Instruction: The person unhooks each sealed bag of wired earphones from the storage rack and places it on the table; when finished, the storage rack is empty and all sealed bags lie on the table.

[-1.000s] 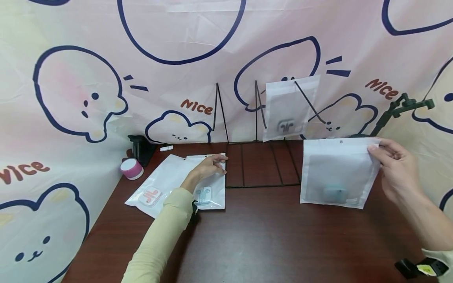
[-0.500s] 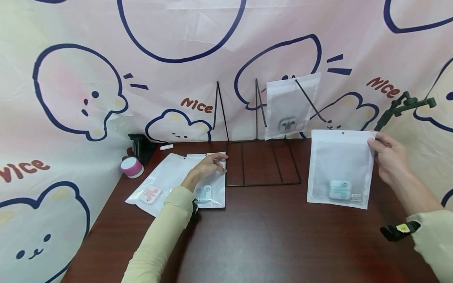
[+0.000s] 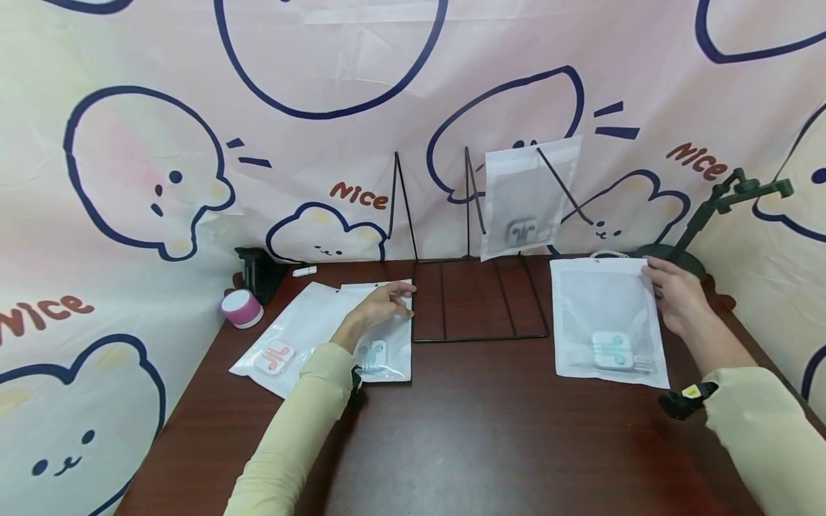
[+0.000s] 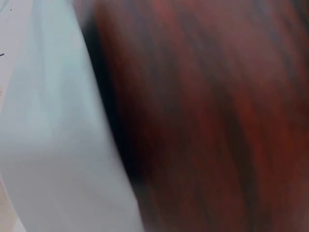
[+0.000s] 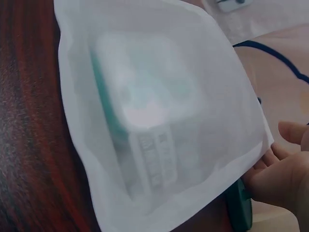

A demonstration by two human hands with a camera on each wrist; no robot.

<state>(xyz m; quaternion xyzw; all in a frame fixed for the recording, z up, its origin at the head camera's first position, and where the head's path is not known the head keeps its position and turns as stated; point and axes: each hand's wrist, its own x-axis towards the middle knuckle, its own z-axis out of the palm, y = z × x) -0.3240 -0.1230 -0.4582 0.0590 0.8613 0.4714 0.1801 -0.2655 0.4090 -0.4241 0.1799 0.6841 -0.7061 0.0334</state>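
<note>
My right hand (image 3: 677, 294) grips the upper right corner of a translucent white pouch (image 3: 581, 308). Inside this pouch shows a square white case with mint-green earphones (image 3: 613, 350). In the right wrist view the pouch (image 5: 212, 72) fills the middle, and fingers of the right hand (image 5: 285, 179) are at its corner, partly behind it. On the left side of the table, my left hand (image 3: 377, 308) rests on a white earphone pouch (image 3: 396, 362), fingertips at its right edge. A second pouch (image 3: 303, 322) overlaps with it and shows pink earphones. The left wrist view is mostly blurred.
A black wire rack (image 3: 480, 338) stands at the back, and one pouch (image 3: 516, 186) hangs on its right hook. A pink-and-white jar (image 3: 241, 308) and a black holder (image 3: 258, 274) are at the left. A green stand (image 3: 700, 218) is at the back right.
My right hand has moved left and slightly down with the pouch, and the earphones inside show more clearly than a second ago. My left hand has stayed in place.
</note>
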